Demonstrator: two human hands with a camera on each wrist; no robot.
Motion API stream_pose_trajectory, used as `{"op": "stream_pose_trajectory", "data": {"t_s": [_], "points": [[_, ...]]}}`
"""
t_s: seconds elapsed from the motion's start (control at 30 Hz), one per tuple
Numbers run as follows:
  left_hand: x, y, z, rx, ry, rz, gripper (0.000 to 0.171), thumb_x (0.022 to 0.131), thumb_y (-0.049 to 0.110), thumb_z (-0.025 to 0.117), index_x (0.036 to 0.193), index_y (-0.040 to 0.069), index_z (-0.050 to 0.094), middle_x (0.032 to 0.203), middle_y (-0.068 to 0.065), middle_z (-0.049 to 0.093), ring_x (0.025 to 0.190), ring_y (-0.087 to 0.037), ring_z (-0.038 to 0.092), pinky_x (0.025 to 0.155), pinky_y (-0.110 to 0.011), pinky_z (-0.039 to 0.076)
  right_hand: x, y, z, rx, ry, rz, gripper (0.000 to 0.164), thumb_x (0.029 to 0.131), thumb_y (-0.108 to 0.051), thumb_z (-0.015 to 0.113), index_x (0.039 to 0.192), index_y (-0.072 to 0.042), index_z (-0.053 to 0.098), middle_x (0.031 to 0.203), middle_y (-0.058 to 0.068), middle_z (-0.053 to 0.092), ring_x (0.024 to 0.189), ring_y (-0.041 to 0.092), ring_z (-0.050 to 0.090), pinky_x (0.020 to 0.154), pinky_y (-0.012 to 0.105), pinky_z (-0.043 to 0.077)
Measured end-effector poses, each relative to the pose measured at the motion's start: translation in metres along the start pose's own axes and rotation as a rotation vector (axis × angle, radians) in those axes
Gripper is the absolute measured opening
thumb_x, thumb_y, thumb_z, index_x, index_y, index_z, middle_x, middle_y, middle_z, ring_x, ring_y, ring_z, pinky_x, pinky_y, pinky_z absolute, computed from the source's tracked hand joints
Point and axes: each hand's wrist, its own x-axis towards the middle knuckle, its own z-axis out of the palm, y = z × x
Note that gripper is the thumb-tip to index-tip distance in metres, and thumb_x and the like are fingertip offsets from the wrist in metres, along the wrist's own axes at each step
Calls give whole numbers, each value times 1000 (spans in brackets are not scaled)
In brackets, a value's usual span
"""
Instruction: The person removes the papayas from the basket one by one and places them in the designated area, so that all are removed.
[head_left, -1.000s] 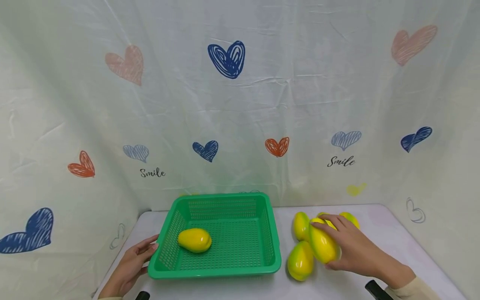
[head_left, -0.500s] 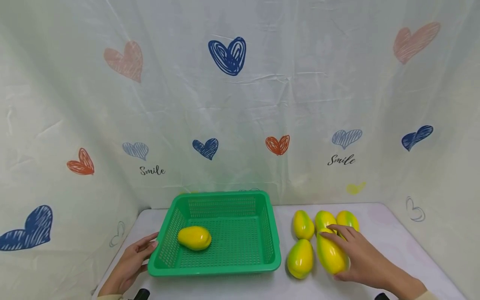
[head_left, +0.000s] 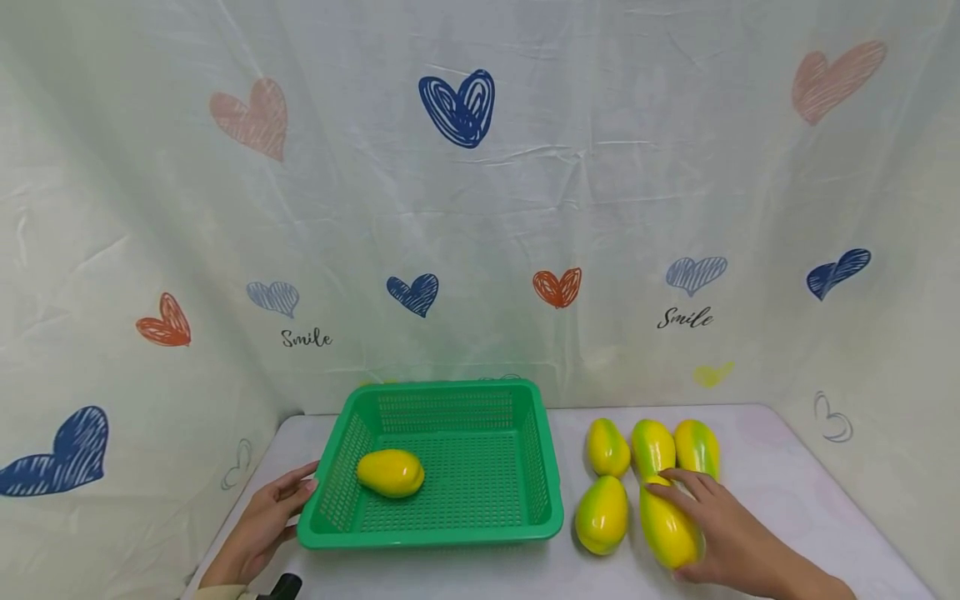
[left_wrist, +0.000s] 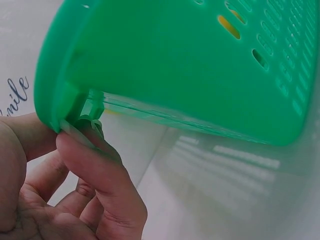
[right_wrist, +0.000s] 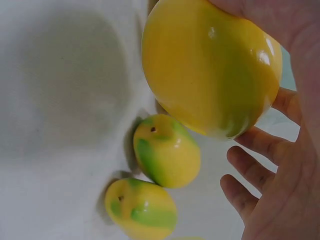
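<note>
A green plastic basket with slotted walls stands on the table, a yellow mango lying inside it on the left. At the basket's left rim, my left hand pinches the edge between thumb and forefinger, as the left wrist view shows with the rim. My right hand holds a yellow-green mango between its thumb and fingertips, near the front of a group of mangoes. In the right wrist view this mango fills the upper part, with the last two fingers off it.
Right of the basket lie a front mango and, behind, a row of a left mango, a middle mango and a right mango. A heart-printed curtain hangs behind the table.
My right hand has brought its mango towards me and slightly right, lowering it in front of the back row. The left hand stays at the basket's rim.
</note>
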Motion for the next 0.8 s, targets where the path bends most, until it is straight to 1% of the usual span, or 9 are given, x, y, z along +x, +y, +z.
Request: {"op": "stream_pose_trajectory", "data": {"t_s": [0.07,0.2,0.4,0.5,0.63,0.8], "points": [[0,-1,0,-4,0,3,61,112,23,57,162,-2,33,154,-33,44,101,-18,66,83,-37,61,-2,2,4,-10,-3,-15,99,56,-49,101,143,-24,62,144,11,54,121,35,57,91,64,55],[-1,-2,0,-16,-1,9,62,111,22,57,162,-3,32,153,-34,45,98,-16,66,83,-37,61,-5,4,11,-10,-26,-18,100,56,-49,101,144,-25,60,144,10,54,119,34,58,90,63,56],[-1,-2,1,-20,4,8,61,112,22,57,162,-3,33,154,-34,44,97,-15,66,82,-37,61,-8,6,19,-73,-2,-59,103,54,-48,101,145,-22,60,145,10,54,118,33,60,90,60,57],[-1,-2,1,-18,3,10,61,112,22,56,162,-3,32,154,-34,44,98,-16,66,82,-36,61,-9,7,20,-65,-32,-49,104,56,-47,100,147,-22,58,147,11,52,120,35,59,92,60,57],[-1,-1,1,-22,2,15,62,112,23,57,163,-3,32,153,-33,45,99,-17,65,83,-36,61,-7,7,21,-28,-80,-25,104,59,-44,100,150,-22,55,150,12,50,122,36,58,93,62,56],[-1,0,1,-35,3,23,62,112,22,57,163,-3,33,153,-32,47,97,-15,66,82,-36,61,-6,8,22,-18,-96,-15,105,60,-40,100,151,-20,53,151,15,50,125,38,57,94,64,55]]}}
